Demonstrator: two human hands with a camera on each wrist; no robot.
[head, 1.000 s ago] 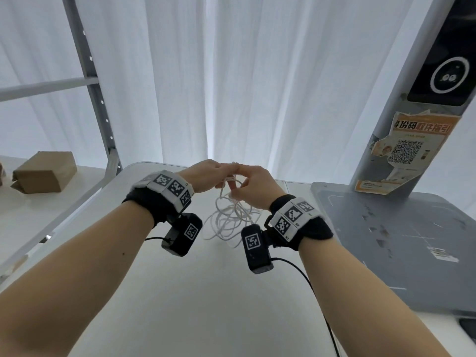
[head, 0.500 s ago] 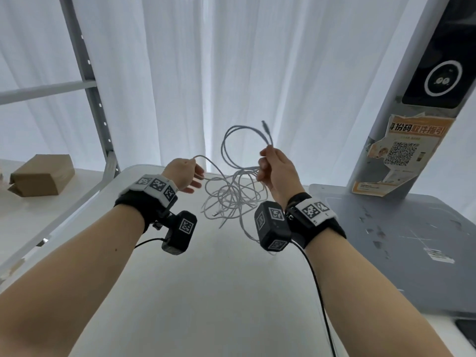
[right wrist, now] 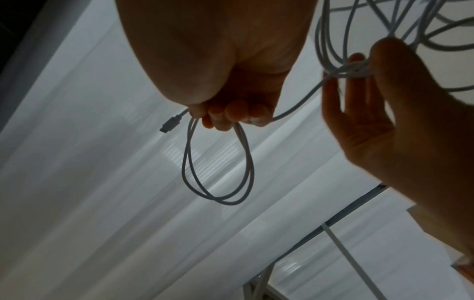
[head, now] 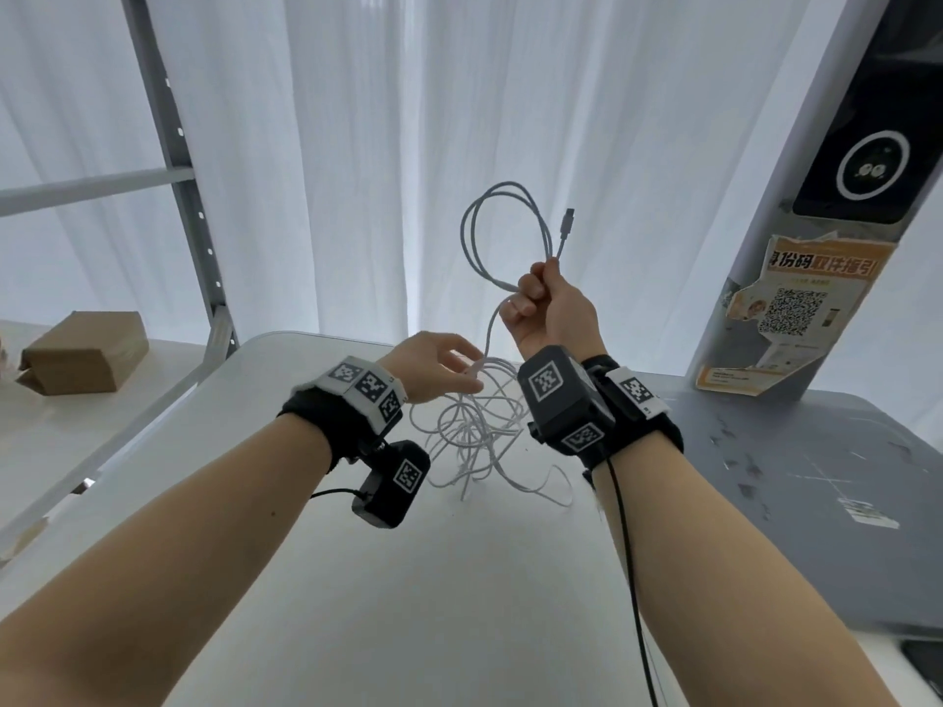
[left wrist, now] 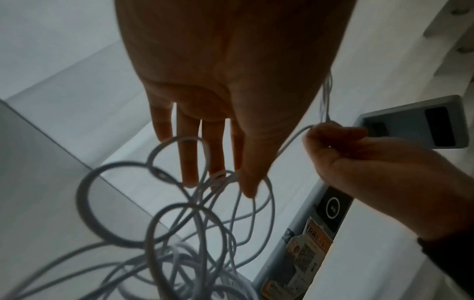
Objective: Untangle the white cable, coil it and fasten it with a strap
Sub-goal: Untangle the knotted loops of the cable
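The white cable (head: 474, 431) hangs as a loose tangle above the white table (head: 408, 579). My right hand (head: 541, 303) is raised and grips the cable near its connector (head: 567, 219); two loops (head: 490, 232) stand up above the fist. In the right wrist view the right hand (right wrist: 231, 115) is curled round the strands, with the connector (right wrist: 170, 123) sticking out and the loops (right wrist: 218, 199) beyond. Lower and to the left, my left hand (head: 444, 367) pinches a bunch of strands at the top of the tangle between thumb and fingers (right wrist: 356, 60). No strap is in view.
A grey platform (head: 791, 477) adjoins the table on the right, with a column bearing a QR poster (head: 796, 308). A cardboard box (head: 81, 352) lies at far left behind a metal shelf upright (head: 194, 222). White curtains hang behind.
My hands, together low over the table a second ago, have parted. The right hand has risen with the cable end and loops; the left has shifted right onto the hanging tangle.
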